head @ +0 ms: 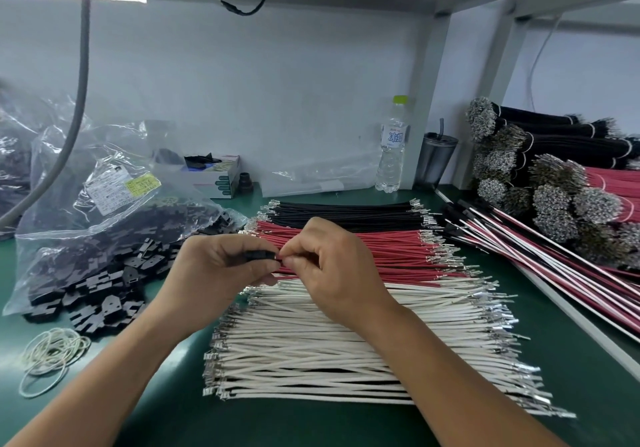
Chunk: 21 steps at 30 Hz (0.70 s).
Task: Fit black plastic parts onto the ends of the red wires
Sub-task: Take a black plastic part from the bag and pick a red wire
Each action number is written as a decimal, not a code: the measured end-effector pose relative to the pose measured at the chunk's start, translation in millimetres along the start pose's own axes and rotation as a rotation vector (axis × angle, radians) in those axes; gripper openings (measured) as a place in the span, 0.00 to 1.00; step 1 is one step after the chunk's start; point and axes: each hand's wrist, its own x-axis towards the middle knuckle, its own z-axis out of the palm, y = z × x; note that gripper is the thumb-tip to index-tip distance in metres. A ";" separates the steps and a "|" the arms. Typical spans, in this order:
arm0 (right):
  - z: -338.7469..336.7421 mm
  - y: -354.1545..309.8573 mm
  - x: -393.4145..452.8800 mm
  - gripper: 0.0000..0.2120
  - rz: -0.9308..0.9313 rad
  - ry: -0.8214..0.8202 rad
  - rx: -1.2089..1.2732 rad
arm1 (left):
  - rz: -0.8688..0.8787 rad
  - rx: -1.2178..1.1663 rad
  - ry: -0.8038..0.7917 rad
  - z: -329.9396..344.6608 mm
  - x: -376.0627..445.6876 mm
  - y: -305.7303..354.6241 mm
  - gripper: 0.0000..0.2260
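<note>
- Nearest the camera, both forearms reach in from the bottom edge over the green bench (571, 360) and a fanned layer of white wires (311, 349), whose right ends carry metal terminals.
- At lower left, a loose heap of pale rubber bands (52, 353) lies beside the left forearm.
- The left hand (214, 270) has its fingers curled round a black plastic part (260, 256); only a dark sliver shows between thumb and fingers, so its shape is hard to make out.
- The right hand (337, 263) pinches something small at its fingertips, touching the part's right end; it may be a red wire's tip, but the hand hides it.
- Just behind the hands lie the red wires (388, 252), spread flat, with a row of black wires (346, 212) beyond them.
- To the left, loose black parts (104, 284) spill from a clear plastic bag (114, 204).
- Far right, tied bundles of wire (554, 187) are stacked, partly cut off by the frame.
- At the back wall stand a water bottle (392, 148) and a dark tumbler (435, 159).
</note>
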 end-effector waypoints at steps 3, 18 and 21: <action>-5.1 0.4 2.9 0.03 -0.008 0.027 0.001 | -0.007 -0.062 0.058 -2.2 0.7 3.1 0.10; -25.0 -7.0 2.7 0.04 -0.088 0.085 -0.304 | -0.068 -0.107 0.065 3.0 0.0 9.7 0.09; -24.6 -22.6 -8.1 0.07 -0.125 0.018 -0.331 | -0.087 -0.079 0.104 -0.8 1.5 7.1 0.09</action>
